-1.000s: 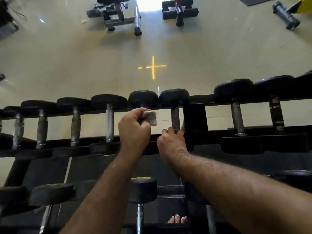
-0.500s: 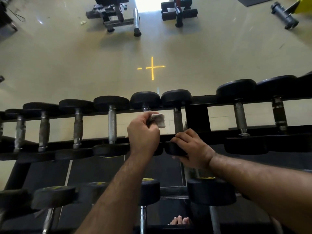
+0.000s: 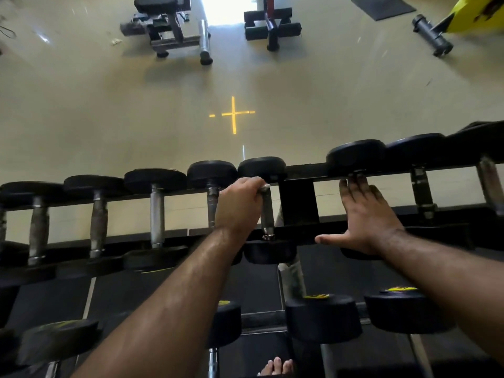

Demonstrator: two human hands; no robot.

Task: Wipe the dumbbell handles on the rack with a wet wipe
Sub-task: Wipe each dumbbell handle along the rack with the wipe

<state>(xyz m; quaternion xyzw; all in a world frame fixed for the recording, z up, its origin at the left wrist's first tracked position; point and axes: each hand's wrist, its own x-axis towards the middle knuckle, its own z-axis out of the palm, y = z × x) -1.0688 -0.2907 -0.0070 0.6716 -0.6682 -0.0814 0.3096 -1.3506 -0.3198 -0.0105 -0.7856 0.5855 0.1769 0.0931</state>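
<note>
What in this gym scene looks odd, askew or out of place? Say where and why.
On the floor, a scrap of litter lies beside the bench. On the top rack, a gap beside the upright post breaks the dumbbell row. The dumbbells themselves sit straight.

You have one view only, a wide-angle camera on your head, looking forward and steeply down over the rack [image 3: 300, 170], which crosses the frame close in front of you. Your forearms reach in from the bottom edge, and beyond the rack the view takes in the floor [image 3: 136, 118].
</note>
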